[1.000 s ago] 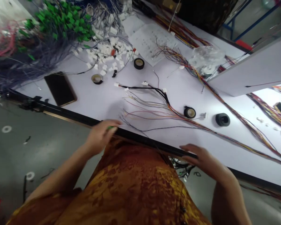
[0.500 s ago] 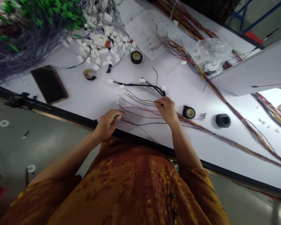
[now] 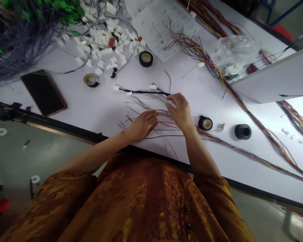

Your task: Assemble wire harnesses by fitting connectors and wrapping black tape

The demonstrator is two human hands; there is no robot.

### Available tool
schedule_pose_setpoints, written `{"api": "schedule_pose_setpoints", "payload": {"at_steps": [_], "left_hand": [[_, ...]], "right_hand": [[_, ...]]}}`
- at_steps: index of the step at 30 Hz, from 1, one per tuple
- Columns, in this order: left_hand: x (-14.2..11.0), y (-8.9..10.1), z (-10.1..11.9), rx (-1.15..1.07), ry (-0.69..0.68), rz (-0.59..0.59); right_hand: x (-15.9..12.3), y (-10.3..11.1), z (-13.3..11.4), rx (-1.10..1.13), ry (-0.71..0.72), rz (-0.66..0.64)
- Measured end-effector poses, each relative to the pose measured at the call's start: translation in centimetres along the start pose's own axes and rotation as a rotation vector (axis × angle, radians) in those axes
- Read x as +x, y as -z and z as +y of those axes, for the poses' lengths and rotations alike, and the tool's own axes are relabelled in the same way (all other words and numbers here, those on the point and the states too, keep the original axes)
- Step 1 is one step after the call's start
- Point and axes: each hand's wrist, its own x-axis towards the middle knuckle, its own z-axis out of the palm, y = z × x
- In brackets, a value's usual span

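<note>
A small wire harness (image 3: 141, 91) with a black sleeved section and white plugs lies on the white table (image 3: 98, 107). Its thin loose wires (image 3: 127, 118) fan out toward the front edge. My right hand (image 3: 179, 111) is curled over the harness where the black section meets the coloured wires, fingers closed on it. My left hand (image 3: 142, 125) lies on the fanned wires just left of the right hand, fingers stretched flat; nothing shows in it.
Tape rolls (image 3: 145, 58) (image 3: 91, 80) (image 3: 205, 123), a black ring (image 3: 242, 131), a dark phone (image 3: 43, 92), a heap of white connectors (image 3: 103, 53), a printed sheet (image 3: 161, 23), a plastic bag (image 3: 232, 53), a white panel (image 3: 275, 80) and a long coloured wire bundle (image 3: 255, 126).
Both hands came up from the table's front edge onto the harness. The right hand closed on its junction; the left slid right along the loose wires, and its green item is out of sight.
</note>
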Motion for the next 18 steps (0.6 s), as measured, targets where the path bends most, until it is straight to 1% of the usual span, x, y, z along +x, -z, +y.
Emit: {"api": "schedule_pose_setpoints", "payload": {"at_steps": [2,4,5,7,11,13,15,17,18], "left_hand": [[0.5,-0.5,-0.4,0.056,-0.01,-0.038],[0.9,-0.8,-0.5,0.108,-0.027,-0.081],[1.1,-1.0,-0.4,0.132,-0.036,-0.099],[1.4,-1.2,-0.2,0.172,-0.051,-0.13],[1.9,-1.6,0.2,0.172,-0.038,-0.155],[2.3,-2.0,0.4,0.077,0.008,-0.138],[2.9,-2.5,0.6,-0.118,0.099,-0.094],[3.7,-3.1,0.7,-0.426,0.263,-0.042],[4.3,-3.3,0.8,-0.614,0.375,-0.018]], "right_hand": [[-0.9,1.5,1.6,-0.093,-0.132,0.061],[-1.5,2.2,2.9,-0.145,-0.271,0.046],[-1.7,2.3,3.4,-0.134,-0.318,0.022],[-1.9,2.3,3.9,-0.054,-0.359,-0.001],[-1.9,2.3,3.8,0.135,-0.379,0.082],[-2.0,2.5,3.7,0.21,-0.406,0.107],[-2.2,2.6,3.8,0.304,-0.438,0.109],[-2.5,2.6,4.0,0.438,-0.471,0.084],[-2.7,2.5,4.2,0.52,-0.483,0.074]]}}
